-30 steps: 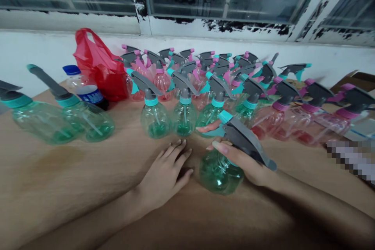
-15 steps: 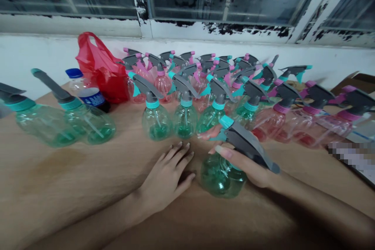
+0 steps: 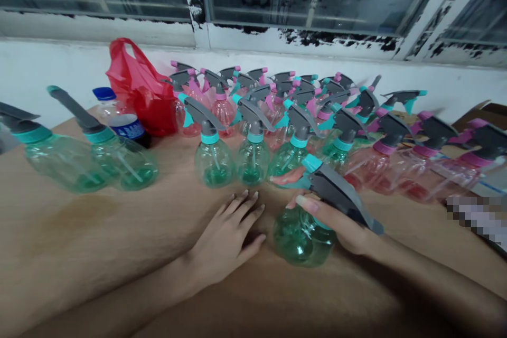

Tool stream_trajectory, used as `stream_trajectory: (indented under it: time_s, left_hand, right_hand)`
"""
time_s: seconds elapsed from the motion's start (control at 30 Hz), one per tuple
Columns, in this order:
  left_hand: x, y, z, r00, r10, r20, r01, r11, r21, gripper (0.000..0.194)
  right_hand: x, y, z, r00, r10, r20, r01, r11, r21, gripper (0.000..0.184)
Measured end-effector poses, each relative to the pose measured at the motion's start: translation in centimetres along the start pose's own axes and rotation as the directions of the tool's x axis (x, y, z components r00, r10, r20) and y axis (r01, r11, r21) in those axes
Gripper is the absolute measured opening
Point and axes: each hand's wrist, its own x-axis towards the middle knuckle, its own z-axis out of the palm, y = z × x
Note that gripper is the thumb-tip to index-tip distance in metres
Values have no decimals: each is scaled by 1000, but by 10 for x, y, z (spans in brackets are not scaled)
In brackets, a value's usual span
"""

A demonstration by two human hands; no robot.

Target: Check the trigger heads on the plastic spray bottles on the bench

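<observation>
My right hand (image 3: pixel 336 219) is wrapped round the neck of a green spray bottle (image 3: pixel 303 240) with a grey and teal trigger head. A finger of that hand lies by the trigger, and the bottle's base is close to the tabletop; I cannot tell if it touches. My left hand (image 3: pixel 225 237) lies flat on the wooden table (image 3: pixel 130 253), fingers spread, holding nothing. It is just left of the held bottle. Past my fingertips stands a row of green spray bottles (image 3: pixel 214 163), continued on the right by pink spray bottles (image 3: pixel 366 166).
Two more green spray bottles (image 3: pixel 127 163) stand at the left. A red plastic bag (image 3: pixel 142 90) and a blue-capped drink bottle (image 3: pixel 127 127) are behind them. Many pink and teal-headed bottles crowd the back by the wall. A cardboard box (image 3: pixel 485 119) sits at the right.
The view has shifted slightly, moving everything a little to the right in the picture. Both hands keep their pose, and the right hand still holds the spray bottle.
</observation>
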Motion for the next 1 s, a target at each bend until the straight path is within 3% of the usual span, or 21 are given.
stream_trajectory:
  time_s: [1.0]
  left_hand:
    - [1, 0, 1, 1000, -3, -20, 2, 1000, -17, 45]
  right_hand:
    - [0, -5, 0, 1000, 25, -8, -25, 999, -42, 27]
